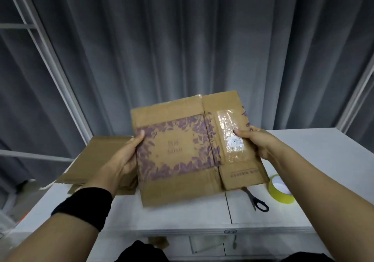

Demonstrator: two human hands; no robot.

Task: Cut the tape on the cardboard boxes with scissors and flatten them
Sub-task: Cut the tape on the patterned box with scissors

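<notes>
Item under inspection: one flattened cardboard box (182, 150), brown with a purple leaf border printed on the face turned toward you. You hold it up over the tabletop (182, 215), slightly tilted, its flaps spread out flat above and below the printed panel. Whether its lower edge touches the tabletop cannot be determined.

Hands: your hands are well apart, one at each side of the box. Your left hand (123, 160) grips the left edge, thumb laid on the printed face and fingers behind. Your right hand (261, 142) grips the right edge, thumb pressed on a clear tape patch (230, 134) that covers a small white label. A black wristband (83, 207) sits on your left wrist.

Tools: the scissors (256, 200) lie on the tabletop below the box's lower right corner, black handles toward you, blade tips hidden behind the cardboard. Neither hand touches them. A yellow tape roll (280, 191) rests just to their right.

Surroundings: a stack of flat cardboard (97, 160) lies on the left part of the tabletop, behind your left hand. A grey curtain (182, 39) hangs behind.
</notes>
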